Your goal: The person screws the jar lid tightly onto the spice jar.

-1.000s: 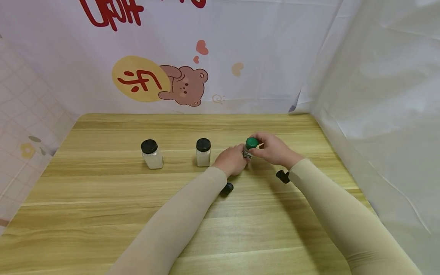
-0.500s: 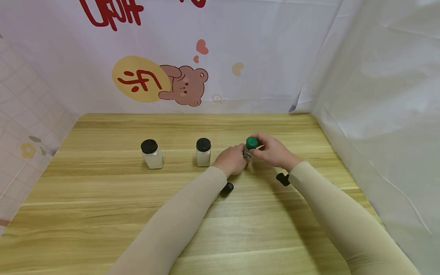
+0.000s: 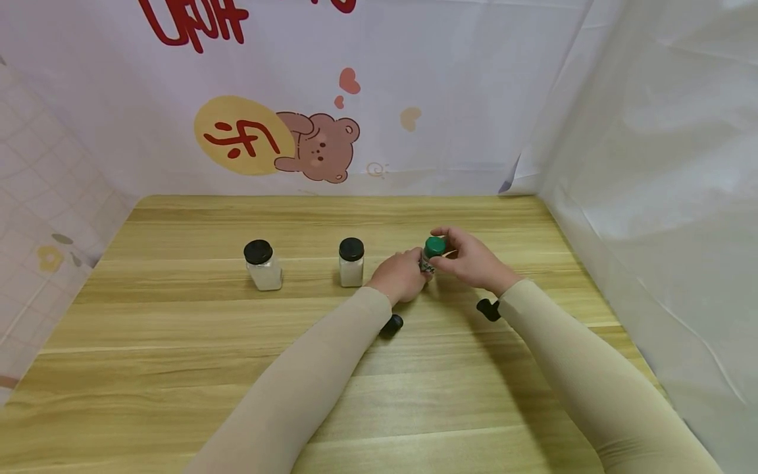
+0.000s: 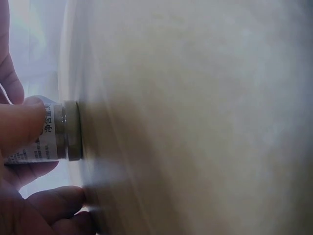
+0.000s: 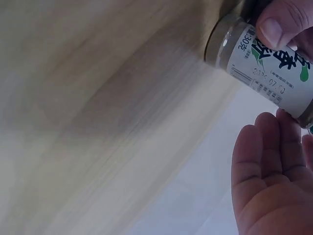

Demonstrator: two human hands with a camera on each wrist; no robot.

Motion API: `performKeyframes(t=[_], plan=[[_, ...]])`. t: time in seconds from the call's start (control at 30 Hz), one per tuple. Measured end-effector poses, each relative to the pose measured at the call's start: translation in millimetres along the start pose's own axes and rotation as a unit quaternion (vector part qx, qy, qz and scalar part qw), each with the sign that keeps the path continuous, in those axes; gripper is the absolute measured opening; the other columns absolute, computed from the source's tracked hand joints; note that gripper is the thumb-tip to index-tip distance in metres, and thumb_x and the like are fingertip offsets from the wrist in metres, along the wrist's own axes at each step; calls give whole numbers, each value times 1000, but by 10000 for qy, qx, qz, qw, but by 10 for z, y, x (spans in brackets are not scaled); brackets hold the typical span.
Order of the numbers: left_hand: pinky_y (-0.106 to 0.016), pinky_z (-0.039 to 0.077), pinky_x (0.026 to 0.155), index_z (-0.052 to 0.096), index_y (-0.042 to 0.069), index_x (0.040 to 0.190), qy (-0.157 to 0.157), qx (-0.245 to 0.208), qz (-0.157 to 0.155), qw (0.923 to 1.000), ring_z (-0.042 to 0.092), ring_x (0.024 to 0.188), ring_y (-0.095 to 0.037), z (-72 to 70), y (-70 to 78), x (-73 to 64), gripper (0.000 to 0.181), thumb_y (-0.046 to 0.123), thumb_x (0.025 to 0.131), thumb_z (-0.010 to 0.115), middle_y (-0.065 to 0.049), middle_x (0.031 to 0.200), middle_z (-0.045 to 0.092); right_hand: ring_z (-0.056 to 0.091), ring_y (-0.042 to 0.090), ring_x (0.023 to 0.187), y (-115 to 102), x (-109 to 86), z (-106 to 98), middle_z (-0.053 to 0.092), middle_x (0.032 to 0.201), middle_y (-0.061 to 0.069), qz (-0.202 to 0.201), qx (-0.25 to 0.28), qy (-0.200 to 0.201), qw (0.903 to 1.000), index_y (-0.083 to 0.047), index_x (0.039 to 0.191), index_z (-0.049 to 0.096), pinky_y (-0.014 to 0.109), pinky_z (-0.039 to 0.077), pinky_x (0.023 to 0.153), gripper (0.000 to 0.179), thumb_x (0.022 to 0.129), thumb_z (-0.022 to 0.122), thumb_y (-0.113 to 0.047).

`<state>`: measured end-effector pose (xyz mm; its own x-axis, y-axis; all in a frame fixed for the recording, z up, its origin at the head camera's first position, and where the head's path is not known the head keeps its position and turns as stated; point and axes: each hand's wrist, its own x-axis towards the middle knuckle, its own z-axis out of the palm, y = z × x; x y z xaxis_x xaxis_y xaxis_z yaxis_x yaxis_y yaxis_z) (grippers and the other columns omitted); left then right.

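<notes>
A small spice jar (image 3: 426,264) with a green cap (image 3: 435,246) stands on the wooden table right of centre. My left hand (image 3: 400,276) grips its body from the left, with the thumb (image 4: 22,125) across the label in the left wrist view. At the top, my right hand (image 3: 470,261) has its thumb and forefinger around the green cap. In the right wrist view the white label (image 5: 274,73) carries Chinese print, and the right hand's other fingers (image 5: 248,156) extend loosely below the jar. The jar's base rests against the tabletop.
Two clear jars with black lids and pale contents stand to the left: one jar (image 3: 351,266) near centre, another jar (image 3: 264,268) farther left. A small black piece (image 3: 391,326) shows beside the left sleeve, another black piece (image 3: 488,309) beside the right. A printed white backdrop (image 3: 462,85) rises behind.
The right hand's fingers and wrist shift slightly around the green cap. The left hand and the jar keep their place.
</notes>
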<state>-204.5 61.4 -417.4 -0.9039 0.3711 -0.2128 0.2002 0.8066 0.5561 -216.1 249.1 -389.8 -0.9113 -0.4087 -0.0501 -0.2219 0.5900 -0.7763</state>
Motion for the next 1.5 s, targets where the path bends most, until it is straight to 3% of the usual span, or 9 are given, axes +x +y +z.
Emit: performKeyframes(t=[0.13, 0.23, 0.5, 0.67, 0.83, 1.03, 1.17, 1.33, 1.5], plan=[[-47, 43, 121, 56, 22, 142, 22, 39, 25, 10000, 53, 146, -29, 0, -3, 9, 39, 42, 109, 56, -2, 147, 63, 65, 32, 120, 13, -7, 2, 64, 129, 17, -127, 66, -3, 9999, -1, 136, 58, 46, 54, 103, 36, 101, 68, -8], [-47, 43, 121, 56, 22, 141, 13, 63, 38, 10000, 53, 146, -30, 0, -5, 17, 38, 42, 109, 56, -3, 147, 63, 65, 31, 120, 7, -13, 7, 64, 127, 16, -33, 58, 43, 10000, -2, 129, 61, 45, 55, 101, 31, 102, 70, -11], [-45, 46, 118, 57, 21, 135, -11, 71, 39, 10000, 58, 140, -29, -4, 7, 14, 33, 42, 109, 56, -3, 140, 66, 68, 31, 115, 4, -13, 8, 67, 125, 16, 114, 21, 44, 9999, -2, 140, 54, 37, 56, 94, 44, 101, 72, -15], [-46, 45, 119, 55, 21, 143, -25, 126, 13, 9999, 56, 143, -29, -10, 13, 11, 39, 42, 110, 56, -4, 146, 64, 66, 32, 119, -6, -6, 12, 66, 126, 16, -35, 65, 31, 10000, -2, 133, 60, 45, 55, 100, 34, 101, 69, -10], [-46, 44, 120, 56, 21, 141, -26, 114, -6, 9999, 55, 144, -29, -9, 10, 12, 38, 41, 110, 56, -3, 145, 64, 67, 31, 117, 8, -2, 23, 66, 123, 15, 61, 23, 58, 10000, -2, 128, 60, 40, 57, 97, 31, 101, 71, -12], [-47, 45, 119, 55, 22, 143, -24, 25, -32, 10000, 54, 144, -29, 2, 7, 8, 39, 41, 109, 58, -2, 145, 64, 68, 32, 114, -9, -19, 7, 68, 125, 17, 29, -38, -8, 10000, -3, 145, 52, 39, 56, 95, 49, 101, 71, -13], [-47, 40, 123, 53, 23, 148, -1, 53, -30, 10000, 49, 150, -30, 6, 1, 14, 44, 42, 109, 57, -2, 152, 60, 66, 31, 116, -20, -22, 2, 67, 125, 15, -95, 59, -31, 9999, -4, 136, 59, 44, 55, 99, 37, 100, 69, -6], [-47, 34, 128, 54, 23, 145, -31, 19, -38, 10000, 43, 154, -30, 6, 1, 18, 41, 42, 109, 56, -3, 156, 57, 67, 28, 113, -1, -6, 16, 66, 121, 13, 25, 14, 29, 10000, -4, 126, 60, 39, 56, 95, 30, 100, 72, -11], [-47, 34, 128, 56, 22, 138, -41, -11, -20, 10000, 45, 152, -29, 2, 7, 22, 33, 40, 109, 57, -2, 151, 61, 68, 30, 110, -10, -4, 9, 67, 122, 15, 61, -32, 21, 10000, -4, 139, 54, 38, 56, 92, 44, 100, 73, -13]])
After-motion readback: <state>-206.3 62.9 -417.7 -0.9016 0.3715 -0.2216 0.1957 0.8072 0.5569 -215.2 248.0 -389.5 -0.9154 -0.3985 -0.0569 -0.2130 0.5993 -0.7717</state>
